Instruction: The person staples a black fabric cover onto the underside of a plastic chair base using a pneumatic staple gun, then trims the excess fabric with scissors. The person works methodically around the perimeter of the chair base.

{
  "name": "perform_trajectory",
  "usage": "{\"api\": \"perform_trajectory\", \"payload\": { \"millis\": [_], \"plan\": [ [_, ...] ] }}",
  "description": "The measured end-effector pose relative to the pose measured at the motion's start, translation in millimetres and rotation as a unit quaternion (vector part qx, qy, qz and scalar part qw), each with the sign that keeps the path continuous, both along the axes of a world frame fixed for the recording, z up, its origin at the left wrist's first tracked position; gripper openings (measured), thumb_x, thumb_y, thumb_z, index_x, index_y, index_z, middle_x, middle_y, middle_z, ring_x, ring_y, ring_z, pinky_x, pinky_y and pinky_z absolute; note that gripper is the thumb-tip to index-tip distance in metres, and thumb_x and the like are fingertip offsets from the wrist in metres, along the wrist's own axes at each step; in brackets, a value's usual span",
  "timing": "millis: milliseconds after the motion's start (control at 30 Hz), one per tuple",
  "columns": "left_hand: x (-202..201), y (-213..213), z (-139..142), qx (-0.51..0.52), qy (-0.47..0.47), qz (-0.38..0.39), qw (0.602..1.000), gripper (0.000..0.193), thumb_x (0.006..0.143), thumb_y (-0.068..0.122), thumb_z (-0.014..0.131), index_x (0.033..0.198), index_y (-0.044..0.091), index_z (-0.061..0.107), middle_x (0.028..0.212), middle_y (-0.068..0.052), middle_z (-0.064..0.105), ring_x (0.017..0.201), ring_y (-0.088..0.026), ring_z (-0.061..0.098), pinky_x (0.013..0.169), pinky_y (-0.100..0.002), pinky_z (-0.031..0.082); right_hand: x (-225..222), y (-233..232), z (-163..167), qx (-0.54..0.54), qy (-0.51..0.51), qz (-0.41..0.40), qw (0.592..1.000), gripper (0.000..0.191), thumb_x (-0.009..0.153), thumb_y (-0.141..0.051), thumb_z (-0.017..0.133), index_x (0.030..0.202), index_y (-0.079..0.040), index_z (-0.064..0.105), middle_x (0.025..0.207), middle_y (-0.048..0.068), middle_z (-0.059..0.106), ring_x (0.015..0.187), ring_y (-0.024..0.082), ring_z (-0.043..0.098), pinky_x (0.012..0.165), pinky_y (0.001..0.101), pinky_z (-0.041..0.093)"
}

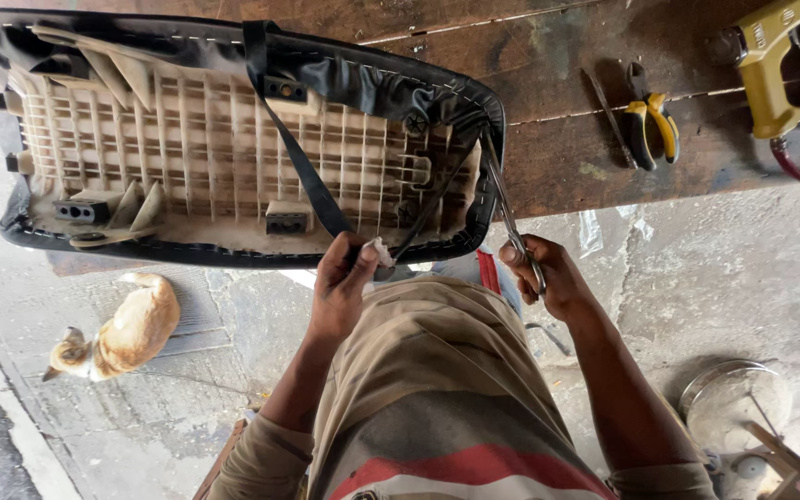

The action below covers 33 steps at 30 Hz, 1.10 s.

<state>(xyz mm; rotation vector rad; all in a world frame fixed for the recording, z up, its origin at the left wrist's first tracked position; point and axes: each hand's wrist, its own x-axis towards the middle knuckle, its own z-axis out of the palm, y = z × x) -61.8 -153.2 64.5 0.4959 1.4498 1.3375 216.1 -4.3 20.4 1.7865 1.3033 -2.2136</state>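
Note:
An upturned motorcycle seat (206, 157) lies on a wooden workbench (585, 148), its cream ribbed plastic base facing up and black vinyl cover (391, 88) folded over the rim. A black strap (298, 157) runs across the base. My left hand (343, 282) pinches the near end of the strap and a strip of black vinyl at the seat's near edge. My right hand (548, 278) grips a pair of metal scissors (502, 199), whose blades reach up to the vinyl at the seat's right end.
Yellow-handled pliers (652, 125) and a thin metal tool lie on the bench to the right. A yellow staple gun (770, 65) with a red hose sits at the far right. A cat (127, 329) lies on the concrete floor at left. A round metal container (733, 403) stands at lower right.

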Motion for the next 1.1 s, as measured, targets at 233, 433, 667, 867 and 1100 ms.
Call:
{"api": "perform_trajectory", "payload": {
  "millis": [233,433,667,867,1100],
  "plan": [
    [-9.1,1.7,-1.7,0.011,0.006,0.043,0.999,0.025,0.109,0.026,0.059,0.1,0.003,0.058,0.086,-0.002,0.063,0.079,-0.007,0.052,0.073,-0.024,0.044,0.2,24.8,4.4,-0.002,-0.05,0.015,0.999,0.047,0.083,-0.05,0.076,0.086,-0.005,0.061,0.058,-0.001,0.045,0.043,0.011,0.044,0.037,0.0295,0.036],
    [-5.3,0.9,-4.0,0.024,-0.019,0.037,0.999,0.027,0.109,0.029,0.058,0.099,0.004,0.056,0.086,-0.001,0.062,0.08,-0.008,0.054,0.075,-0.025,0.045,-2.2,51.3,10.7,0.029,-0.084,0.086,0.992,0.035,0.083,-0.038,0.079,0.091,-0.006,0.066,0.062,-0.001,0.051,0.045,0.011,0.047,0.038,0.0289,0.038],
    [4.9,-5.8,-8.2,-0.002,-0.029,0.031,0.999,0.03,0.107,0.032,0.06,0.098,0.005,0.056,0.086,-0.002,0.062,0.082,-0.009,0.057,0.079,-0.027,0.051,15.1,70.5,6.3,0.033,-0.069,0.146,0.986,0.018,0.088,-0.018,0.076,0.098,-0.005,0.068,0.076,0.002,0.067,0.048,0.007,0.049,0.038,0.0272,0.041],
    [-4.0,-29.2,-23.7,-0.019,-0.096,0.049,0.994,0.027,0.102,0.031,0.066,0.102,0.005,0.058,0.087,-0.003,0.065,0.082,-0.012,0.064,0.078,-0.031,0.056,42.8,78.0,-4.3,-0.004,-0.032,0.14,0.99,0.021,0.089,-0.013,0.068,0.108,-0.004,0.064,0.087,0.008,0.078,0.047,0.009,0.053,0.036,0.0292,0.043],
    [-62.6,-112.1,-27.9,-0.08,0.05,0.415,0.905,0.05,0.095,0.037,0.066,0.13,0.004,0.053,0.131,-0.019,0.058,0.118,-0.035,0.064,0.099,-0.049,0.059,43.4,105.9,29.5,0.103,-0.063,0.218,0.969,0.055,0.091,-0.037,0.07,0.133,-0.005,0.056,0.11,0.018,0.07,0.088,0.015,0.069,0.072,0.034,0.058]
  ]
}}
